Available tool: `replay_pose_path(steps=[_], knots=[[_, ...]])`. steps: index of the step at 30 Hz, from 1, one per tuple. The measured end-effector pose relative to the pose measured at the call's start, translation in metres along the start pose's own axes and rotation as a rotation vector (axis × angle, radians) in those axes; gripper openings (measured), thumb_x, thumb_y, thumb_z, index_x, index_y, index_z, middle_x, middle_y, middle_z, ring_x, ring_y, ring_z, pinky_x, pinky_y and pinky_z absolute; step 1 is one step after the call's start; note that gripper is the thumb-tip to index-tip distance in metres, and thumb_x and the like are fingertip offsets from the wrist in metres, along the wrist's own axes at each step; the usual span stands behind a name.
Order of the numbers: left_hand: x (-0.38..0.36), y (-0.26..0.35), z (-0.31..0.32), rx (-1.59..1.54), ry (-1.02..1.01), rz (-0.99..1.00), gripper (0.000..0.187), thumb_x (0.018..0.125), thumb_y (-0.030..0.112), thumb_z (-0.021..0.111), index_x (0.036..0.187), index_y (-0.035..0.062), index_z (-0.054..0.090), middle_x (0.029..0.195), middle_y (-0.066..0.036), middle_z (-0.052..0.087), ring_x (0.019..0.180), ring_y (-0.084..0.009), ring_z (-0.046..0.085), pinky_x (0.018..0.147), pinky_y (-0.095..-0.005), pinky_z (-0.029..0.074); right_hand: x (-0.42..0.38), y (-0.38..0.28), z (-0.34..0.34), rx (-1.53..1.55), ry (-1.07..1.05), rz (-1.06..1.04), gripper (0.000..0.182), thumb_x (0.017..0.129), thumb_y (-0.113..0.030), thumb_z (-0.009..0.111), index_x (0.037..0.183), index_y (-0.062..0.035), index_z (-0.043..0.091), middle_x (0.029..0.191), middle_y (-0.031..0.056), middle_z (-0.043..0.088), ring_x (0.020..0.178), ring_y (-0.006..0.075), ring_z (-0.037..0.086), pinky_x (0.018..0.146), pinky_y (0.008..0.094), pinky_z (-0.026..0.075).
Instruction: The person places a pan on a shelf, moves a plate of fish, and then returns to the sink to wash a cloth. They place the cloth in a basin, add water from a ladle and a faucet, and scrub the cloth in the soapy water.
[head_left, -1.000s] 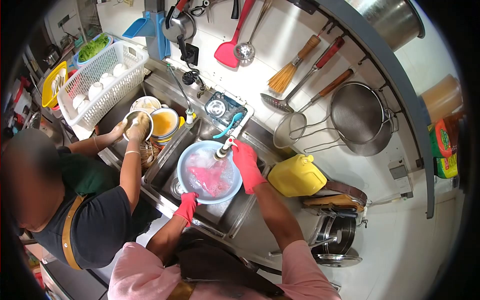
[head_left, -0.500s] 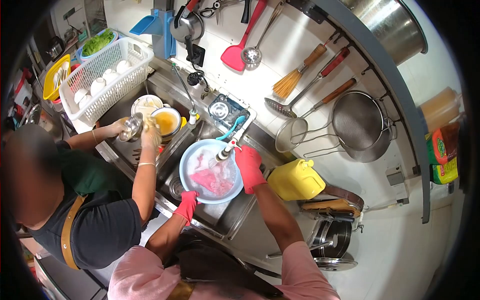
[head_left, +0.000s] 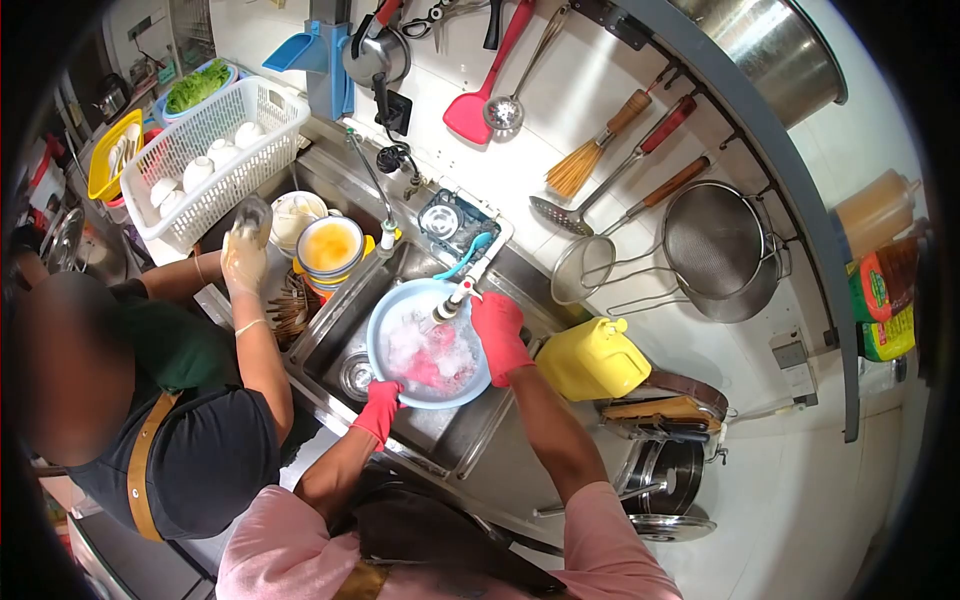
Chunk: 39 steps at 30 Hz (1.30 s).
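Observation:
A light blue basin (head_left: 376, 345) sits in the right sink bowl, filled with sudsy water. In it lies a pink cloth (head_left: 432, 368), partly covered by foam. My left hand (head_left: 380, 408), in a pinkish-red rubber glove, grips the basin's near-left rim. Gloved in the same colour, my right hand (head_left: 500, 338) is closed at the tap handle (head_left: 474, 297), beside the basin's right edge. The white tap (head_left: 450, 303) points down into the basin. My right fingertips are partly hidden.
At left, a co-worker's gloved hand (head_left: 244, 262) holds a shiny dish over the other sink bowl, near stacked bowls (head_left: 333, 248). A white basket (head_left: 215, 165) stands behind. A yellow jug (head_left: 592, 360) stands right of my hand; strainers (head_left: 715, 240) hang on the wall.
The basin has shifted slightly right with my left hand. Foam now covers more of the pink cloth. The co-worker's hands have moved left and up with the dish. My right hand stays put.

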<state>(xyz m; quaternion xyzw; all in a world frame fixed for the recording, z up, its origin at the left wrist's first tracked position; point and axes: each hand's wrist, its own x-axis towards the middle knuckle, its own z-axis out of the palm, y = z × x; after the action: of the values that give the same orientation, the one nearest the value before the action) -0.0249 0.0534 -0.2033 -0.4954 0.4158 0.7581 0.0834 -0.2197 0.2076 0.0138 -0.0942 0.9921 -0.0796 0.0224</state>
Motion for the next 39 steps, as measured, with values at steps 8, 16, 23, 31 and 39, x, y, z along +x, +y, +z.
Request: replay_pose_path(steps=[8, 16, 23, 31, 39], knots=[[-0.028, -0.011, -0.012, 0.010, 0.005, -0.001, 0.035, 0.076, -0.005, 0.063, 0.110, -0.0089, 0.059, 0.096, -0.020, 0.065, 0.075, -0.0336, 0.068, 0.053, -0.0448, 0.061, 0.000, -0.039, 0.014, 0.273, -0.255, -0.043, 0.033, 0.089, -0.034, 0.055, 0.091, -0.0045, 0.071, 0.087, 0.0137, 0.071, 0.071, 0.0291, 0.069, 0.070, 0.0417, 0.054], [-0.083, -0.018, -0.036, 0.002, -0.005, -0.072, 0.034, 0.077, -0.008, 0.060, 0.111, -0.0101, 0.057, 0.098, -0.021, 0.065, 0.080, -0.0360, 0.068, 0.059, -0.0484, 0.061, -0.044, 0.026, -0.013, 0.949, -0.275, 0.054, 0.038, 0.091, -0.021, 0.061, 0.122, 0.0020, 0.061, 0.103, 0.0107, 0.070, 0.077, 0.0152, 0.067, 0.069, 0.0289, 0.054], [-0.149, -0.030, -0.060, 0.173, -0.017, -0.097, 0.036, 0.076, -0.005, 0.060, 0.112, -0.0073, 0.057, 0.104, -0.019, 0.061, 0.086, -0.0365, 0.064, 0.063, -0.0492, 0.057, -0.157, 0.139, -0.037, 1.319, -0.151, 0.348, 0.043, 0.095, -0.021, 0.059, 0.133, -0.0011, 0.054, 0.109, 0.0112, 0.069, 0.085, 0.0154, 0.067, 0.075, 0.0290, 0.053], [-0.203, -0.050, -0.046, 0.380, -0.228, -0.015, 0.040, 0.076, -0.004, 0.060, 0.115, -0.0079, 0.054, 0.102, -0.019, 0.062, 0.088, -0.0343, 0.066, 0.069, -0.0481, 0.059, -0.326, 0.201, 0.016, 1.060, 0.098, 0.683, 0.053, 0.091, -0.034, 0.064, 0.128, 0.0018, 0.057, 0.093, 0.0090, 0.070, 0.072, 0.0121, 0.061, 0.067, 0.0271, 0.050], [-0.190, -0.104, 0.002, 0.504, -0.370, -0.132, 0.029, 0.073, -0.002, 0.064, 0.101, -0.0102, 0.061, 0.092, -0.018, 0.065, 0.079, -0.0333, 0.066, 0.064, -0.0464, 0.057, -0.412, 0.249, 0.083, 0.963, 0.231, 0.817, 0.026, 0.085, -0.020, 0.069, 0.103, -0.0019, 0.066, 0.074, 0.0053, 0.064, 0.060, 0.0117, 0.057, 0.058, 0.0300, 0.048]])
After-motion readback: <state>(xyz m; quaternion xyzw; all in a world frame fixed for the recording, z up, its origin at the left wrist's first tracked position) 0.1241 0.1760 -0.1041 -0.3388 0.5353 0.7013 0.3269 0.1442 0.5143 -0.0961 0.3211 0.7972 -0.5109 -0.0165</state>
